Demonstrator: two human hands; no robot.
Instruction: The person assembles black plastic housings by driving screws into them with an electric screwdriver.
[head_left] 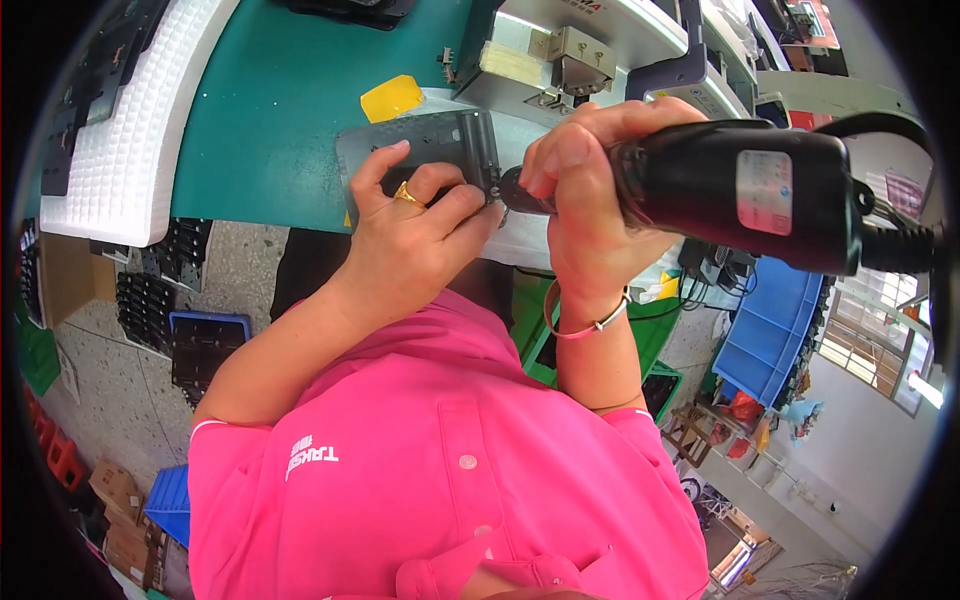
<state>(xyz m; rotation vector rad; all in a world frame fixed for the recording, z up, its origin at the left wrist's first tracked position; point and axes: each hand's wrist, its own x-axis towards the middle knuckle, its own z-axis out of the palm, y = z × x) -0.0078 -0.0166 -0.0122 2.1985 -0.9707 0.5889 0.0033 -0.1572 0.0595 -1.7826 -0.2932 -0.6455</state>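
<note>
My right hand (585, 190) is wrapped round a black electric screwdriver (690, 170), held nearly level with its cable running off to the right. The nose of the screwdriver points left, at the right edge of a dark grey flat panel (420, 135) near the table's front edge. On that panel rests my left hand (415, 225), its index finger stretched across the top and the other fingers curled at the edge beside the screwdriver's tip. What those fingertips pinch there, if anything, is too small to make out.
Beyond the panel stands a metal fixture (520, 75) on the green table (260, 130). A yellow piece (392, 99) lies beside the panel. White foam (150, 130) with dark parts takes up the left side. Blue bins (765, 325) stand at the right.
</note>
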